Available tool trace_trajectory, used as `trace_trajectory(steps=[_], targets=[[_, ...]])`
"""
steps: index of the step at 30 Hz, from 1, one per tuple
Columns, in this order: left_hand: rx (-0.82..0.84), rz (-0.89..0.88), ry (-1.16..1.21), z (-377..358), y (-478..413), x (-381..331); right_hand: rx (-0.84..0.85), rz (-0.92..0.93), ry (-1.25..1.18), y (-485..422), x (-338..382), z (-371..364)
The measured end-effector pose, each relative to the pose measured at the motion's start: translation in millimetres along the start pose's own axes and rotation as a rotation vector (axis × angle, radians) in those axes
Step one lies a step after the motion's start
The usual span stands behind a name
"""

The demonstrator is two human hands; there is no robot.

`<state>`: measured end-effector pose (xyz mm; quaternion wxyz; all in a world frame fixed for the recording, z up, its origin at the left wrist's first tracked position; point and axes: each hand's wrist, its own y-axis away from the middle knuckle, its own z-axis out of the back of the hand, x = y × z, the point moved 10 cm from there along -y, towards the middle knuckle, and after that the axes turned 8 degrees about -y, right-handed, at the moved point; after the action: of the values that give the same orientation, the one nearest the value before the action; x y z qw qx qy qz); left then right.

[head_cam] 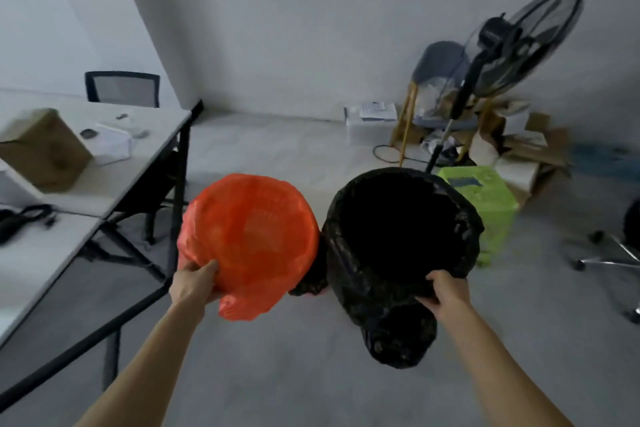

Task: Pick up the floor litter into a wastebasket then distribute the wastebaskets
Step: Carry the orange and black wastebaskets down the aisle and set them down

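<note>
Your left hand gripping the orange bin, your right hand gripping the black bin — side by side, green crate behind.

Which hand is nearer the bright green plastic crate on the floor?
Right. The right hand grips the black-lined wastebasket beside the bright green plastic crate; the left hand holds the orange-lined wastebasket, farther away.
</note>
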<state>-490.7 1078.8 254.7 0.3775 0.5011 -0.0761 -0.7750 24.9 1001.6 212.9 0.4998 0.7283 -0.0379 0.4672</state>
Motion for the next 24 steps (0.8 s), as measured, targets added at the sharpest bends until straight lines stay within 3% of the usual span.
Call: trace_trajectory(steps=[5,12,24], targets=[[-0.053,0.034,-0.09,60,-66,-6,0.055,-0.068,-0.032,8,-24,-121],[-0.035,0.052,-0.19,60,-155,-40,0.083,-0.083,-0.087,-30,-10,-245],[0.018,-0.015,-0.218,25,-364,-238,-0.004,-0.14,-0.14,-163,75,-478]])
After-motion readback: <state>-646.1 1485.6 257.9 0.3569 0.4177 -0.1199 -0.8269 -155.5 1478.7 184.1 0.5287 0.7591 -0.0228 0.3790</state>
